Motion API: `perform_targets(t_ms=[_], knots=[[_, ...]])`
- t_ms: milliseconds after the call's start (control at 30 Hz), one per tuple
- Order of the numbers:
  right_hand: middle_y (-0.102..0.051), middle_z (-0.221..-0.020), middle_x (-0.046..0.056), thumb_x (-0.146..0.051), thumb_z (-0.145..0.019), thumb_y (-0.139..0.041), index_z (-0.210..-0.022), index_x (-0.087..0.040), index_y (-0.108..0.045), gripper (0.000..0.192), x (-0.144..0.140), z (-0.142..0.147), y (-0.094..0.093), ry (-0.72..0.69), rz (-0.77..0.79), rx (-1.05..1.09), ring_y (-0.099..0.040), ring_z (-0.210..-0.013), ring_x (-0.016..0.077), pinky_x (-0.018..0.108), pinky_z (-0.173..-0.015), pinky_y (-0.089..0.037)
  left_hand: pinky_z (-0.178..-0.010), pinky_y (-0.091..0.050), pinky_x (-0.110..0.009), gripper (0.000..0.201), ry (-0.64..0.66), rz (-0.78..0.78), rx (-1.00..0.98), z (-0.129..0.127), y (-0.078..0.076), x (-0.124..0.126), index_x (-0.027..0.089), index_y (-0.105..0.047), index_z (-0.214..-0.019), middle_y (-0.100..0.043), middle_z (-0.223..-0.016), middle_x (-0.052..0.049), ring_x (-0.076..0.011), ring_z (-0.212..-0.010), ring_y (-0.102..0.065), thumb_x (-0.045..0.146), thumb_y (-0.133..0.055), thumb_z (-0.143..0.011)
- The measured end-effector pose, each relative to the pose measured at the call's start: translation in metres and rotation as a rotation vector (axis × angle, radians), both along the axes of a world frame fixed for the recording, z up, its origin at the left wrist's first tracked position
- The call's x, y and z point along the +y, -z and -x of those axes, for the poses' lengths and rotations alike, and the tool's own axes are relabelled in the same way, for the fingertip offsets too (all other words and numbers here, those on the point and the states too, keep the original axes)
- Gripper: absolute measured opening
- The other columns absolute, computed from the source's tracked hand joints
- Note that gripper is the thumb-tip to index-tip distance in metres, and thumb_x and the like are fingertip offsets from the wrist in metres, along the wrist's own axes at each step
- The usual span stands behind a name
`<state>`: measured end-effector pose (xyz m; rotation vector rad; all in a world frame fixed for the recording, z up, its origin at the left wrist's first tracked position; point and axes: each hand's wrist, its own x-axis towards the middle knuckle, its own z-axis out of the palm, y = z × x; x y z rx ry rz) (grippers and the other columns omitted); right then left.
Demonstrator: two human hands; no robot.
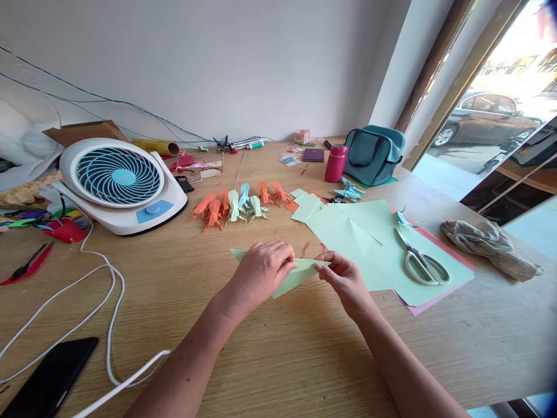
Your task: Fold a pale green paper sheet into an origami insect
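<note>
A light green sheet of paper [292, 281], folded into a triangle, is between my two hands just above the wooden table. My left hand [268, 264] lies over its upper edge, thumb and fingers closed on the paper and hiding part of it. The right corner is pinched between thumb and forefinger of my right hand [342, 276]. Beyond them stands a row of folded paper figures, among them an orange one [213, 213], a green one [234, 205] and a blue one [244, 194]. Scissors [423, 264] with white handles rest on large green paper sheets [361, 244] to the right.
On the left is a white fan [124, 180] with a cable [114, 290] trailing past a black phone [52, 377]. Farther back stand a pink bottle [336, 163] and a teal bag [374, 155]. A crumpled cloth [489, 247] lies at the right.
</note>
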<state>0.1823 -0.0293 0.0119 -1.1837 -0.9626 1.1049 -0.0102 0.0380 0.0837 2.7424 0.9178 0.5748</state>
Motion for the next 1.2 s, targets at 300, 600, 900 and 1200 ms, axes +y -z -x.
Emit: perform_targets(t_ms=[300,600,900,1200], knots=[[-0.051,-0.061,-0.002,-0.054,-0.067,-0.081,-0.072,-0.020,-0.065,0.037,0.0010,0.0020,-0.0044,0.032,0.016,0.053,-0.041,-0.061,0.0129,0.027,-0.058,-0.035,-0.068,-0.036,-0.027,0.020,-0.009,-0.018,-0.014,-0.0007,-0.0019,-0.0029,0.019,-0.050,-0.078,-0.062,-0.076,0.004,-0.0152,-0.072,-0.058,0.015,-0.066,-0.090],[-0.051,-0.064,-0.002,-0.048,-0.075,-0.079,-0.073,-0.021,-0.066,0.030,-0.0006,0.0012,0.0010,0.014,-0.021,0.062,-0.042,-0.064,0.0126,0.027,-0.063,-0.036,-0.066,-0.036,-0.027,0.023,-0.053,-0.014,-0.017,-0.0005,-0.0029,-0.0040,0.020,-0.048,-0.077,-0.060,-0.072,0.004,-0.0152,-0.069,-0.056,0.015,-0.067,-0.088],[-0.050,-0.065,-0.001,-0.049,-0.075,-0.077,-0.072,-0.021,-0.065,0.031,-0.0011,0.0031,-0.0006,0.017,-0.039,0.052,-0.042,-0.065,0.0139,0.028,-0.063,-0.037,-0.064,-0.036,-0.026,0.025,-0.082,0.014,-0.061,0.0003,-0.0032,-0.0050,0.020,-0.047,-0.075,-0.060,-0.070,0.005,-0.0137,-0.065,-0.057,0.018,-0.068,-0.088],[-0.050,-0.066,-0.002,-0.049,-0.079,-0.074,-0.073,-0.022,-0.063,0.030,-0.0021,0.0022,0.0018,0.011,-0.060,0.005,-0.042,-0.066,0.0142,0.028,-0.064,-0.038,-0.066,-0.037,-0.026,0.026,-0.074,-0.004,-0.079,0.0015,-0.0032,-0.0049,0.020,-0.047,-0.075,-0.062,-0.070,0.006,-0.0125,-0.063,-0.057,0.020,-0.070,-0.087]])
